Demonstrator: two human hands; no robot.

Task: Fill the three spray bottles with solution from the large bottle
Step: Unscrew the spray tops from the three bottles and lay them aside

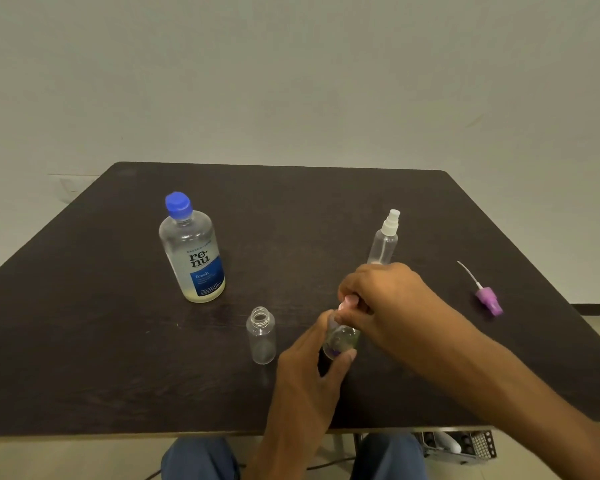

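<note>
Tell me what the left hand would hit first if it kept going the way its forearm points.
The left hand already grips the small bottle. Straight on, up and right, it would probably first meet the right hand on that bottle's top, then the capped spray bottle; depth is unclear.

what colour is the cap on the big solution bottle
Blue. The cap on the large bottle shows clearly in the head view.

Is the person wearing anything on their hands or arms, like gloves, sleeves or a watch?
No. The left hand and right hand are both bare, with no gloves, rings or watch in view. The forearms are uncovered as far as the picture shows, so no sleeves appear. Below the table edge, the knees show blue trousers.
</note>
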